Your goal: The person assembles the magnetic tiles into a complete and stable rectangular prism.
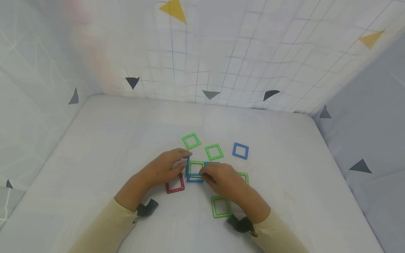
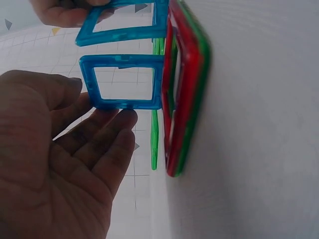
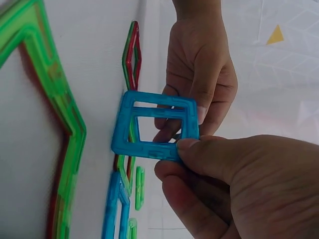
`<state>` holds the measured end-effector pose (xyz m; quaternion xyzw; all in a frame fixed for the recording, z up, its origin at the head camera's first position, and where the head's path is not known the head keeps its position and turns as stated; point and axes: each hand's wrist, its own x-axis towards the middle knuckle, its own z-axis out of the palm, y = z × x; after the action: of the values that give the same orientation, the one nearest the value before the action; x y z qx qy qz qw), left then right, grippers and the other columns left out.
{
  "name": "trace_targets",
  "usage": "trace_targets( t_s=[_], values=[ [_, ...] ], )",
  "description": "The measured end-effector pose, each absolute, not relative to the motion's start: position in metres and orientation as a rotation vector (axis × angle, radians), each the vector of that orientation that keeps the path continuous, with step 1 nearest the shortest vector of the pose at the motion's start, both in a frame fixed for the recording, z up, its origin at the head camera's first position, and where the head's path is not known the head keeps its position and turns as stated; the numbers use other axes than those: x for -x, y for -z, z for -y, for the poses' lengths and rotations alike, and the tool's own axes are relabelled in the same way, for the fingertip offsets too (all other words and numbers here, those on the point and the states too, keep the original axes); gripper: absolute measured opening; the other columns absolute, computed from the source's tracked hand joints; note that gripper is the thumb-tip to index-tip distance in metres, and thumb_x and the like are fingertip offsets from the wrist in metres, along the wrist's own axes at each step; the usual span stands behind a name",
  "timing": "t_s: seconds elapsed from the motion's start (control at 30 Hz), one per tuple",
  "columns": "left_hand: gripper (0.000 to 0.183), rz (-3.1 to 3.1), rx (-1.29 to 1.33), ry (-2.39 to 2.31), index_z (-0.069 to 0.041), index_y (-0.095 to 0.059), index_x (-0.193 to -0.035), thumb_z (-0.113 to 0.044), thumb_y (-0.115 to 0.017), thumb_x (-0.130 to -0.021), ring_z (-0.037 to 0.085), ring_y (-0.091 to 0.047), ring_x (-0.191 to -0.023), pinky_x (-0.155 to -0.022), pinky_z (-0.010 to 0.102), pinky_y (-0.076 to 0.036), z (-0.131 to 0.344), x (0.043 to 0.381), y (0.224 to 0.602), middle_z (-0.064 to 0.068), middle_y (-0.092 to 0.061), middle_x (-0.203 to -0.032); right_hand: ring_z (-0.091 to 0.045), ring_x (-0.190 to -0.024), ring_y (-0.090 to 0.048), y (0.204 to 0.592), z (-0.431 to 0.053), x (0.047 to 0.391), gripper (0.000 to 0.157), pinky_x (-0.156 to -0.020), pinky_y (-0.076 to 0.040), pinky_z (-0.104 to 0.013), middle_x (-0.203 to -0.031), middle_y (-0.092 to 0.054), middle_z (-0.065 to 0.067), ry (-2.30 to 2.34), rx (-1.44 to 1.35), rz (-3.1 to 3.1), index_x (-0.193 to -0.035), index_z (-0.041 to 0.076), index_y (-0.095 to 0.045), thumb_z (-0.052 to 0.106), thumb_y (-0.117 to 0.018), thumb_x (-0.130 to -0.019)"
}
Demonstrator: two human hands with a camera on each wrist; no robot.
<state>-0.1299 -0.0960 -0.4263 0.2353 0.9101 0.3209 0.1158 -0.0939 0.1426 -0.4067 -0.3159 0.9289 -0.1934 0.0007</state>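
Several square magnetic tile frames lie around both hands. My left hand (image 1: 161, 168) holds an upright blue tile (image 2: 119, 60) by its outer edges, thumb on one side and fingertips on another. This tile stands along the left side of a flat green tile (image 1: 197, 162). Between thumb and index finger, my right hand (image 1: 227, 181) pinches a second blue tile (image 3: 119, 132), raised along the green tile's near side. A red tile (image 1: 175, 191) with a green edge lies just left of these, below the left hand. Flat against the green tile's right is another blue tile (image 1: 212, 163), partly hidden by the right hand.
Beyond the hands, two loose green tiles (image 1: 214, 159) and a blue tile (image 1: 241, 157) lie on the white table (image 1: 284, 147). One green tile (image 1: 221, 215) sits near the right wrist; another (image 1: 246, 175) is partly covered by the right hand. Patterned cloth walls surround the table.
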Motion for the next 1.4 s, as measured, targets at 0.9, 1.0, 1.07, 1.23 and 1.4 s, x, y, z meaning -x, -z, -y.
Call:
trace_targets(
  t_s=[0.9,1.0,1.07,1.23,1.4],
  values=[
    [0.051,-2.654,-0.641,-0.928,-0.025,-0.052,-0.145,-0.028,-0.061,-0.094,0.016,-0.04,-0.143,-0.113,0.044,-0.04,0.095,0.127,0.424,-0.008,-0.05,-0.149,-0.002,-0.083,-0.064,0.413,-0.146,0.098,0.018,-0.079,-0.056,-0.019,-0.092,-0.071,0.01,0.663,1.081,-2.964,-0.105,0.018,-0.071,0.012,-0.076,-0.088],
    [0.052,-2.667,-0.671,-0.921,-0.024,-0.053,-0.145,-0.029,-0.06,-0.094,0.016,-0.04,-0.142,-0.113,0.044,-0.039,0.096,0.126,0.424,-0.007,-0.05,-0.148,-0.002,-0.086,-0.063,0.41,-0.149,0.1,0.02,-0.081,-0.056,-0.021,-0.096,-0.071,0.01,0.621,0.978,-2.909,-0.108,0.018,-0.071,0.016,-0.075,-0.088],
    [0.052,-2.672,-0.685,-0.913,-0.024,-0.052,-0.145,-0.029,-0.061,-0.094,0.017,-0.04,-0.143,-0.113,0.044,-0.039,0.096,0.126,0.424,-0.007,-0.05,-0.149,-0.002,-0.087,-0.063,0.407,-0.153,0.102,0.021,-0.083,-0.056,-0.021,-0.098,-0.071,0.011,0.587,0.866,-2.862,-0.11,0.019,-0.071,0.018,-0.075,-0.089],
    [0.057,-2.671,-0.667,-0.869,-0.026,-0.05,-0.147,-0.036,-0.064,-0.093,0.018,-0.039,-0.143,-0.113,0.046,-0.04,0.096,0.125,0.423,-0.007,-0.048,-0.151,-0.003,-0.082,-0.059,0.398,-0.167,0.106,0.015,-0.08,-0.054,-0.024,-0.091,-0.068,0.014,0.539,0.669,-2.727,-0.104,0.02,-0.074,0.018,-0.075,-0.089],
    [0.062,-2.67,-0.653,-0.849,-0.027,-0.049,-0.148,-0.04,-0.068,-0.09,0.018,-0.038,-0.143,-0.112,0.047,-0.04,0.095,0.125,0.421,-0.008,-0.047,-0.151,-0.009,-0.075,-0.056,0.394,-0.176,0.108,0.007,-0.071,-0.05,-0.026,-0.078,-0.061,0.014,0.506,0.608,-2.615,-0.095,0.02,-0.074,0.019,-0.075,-0.088]
  ],
)
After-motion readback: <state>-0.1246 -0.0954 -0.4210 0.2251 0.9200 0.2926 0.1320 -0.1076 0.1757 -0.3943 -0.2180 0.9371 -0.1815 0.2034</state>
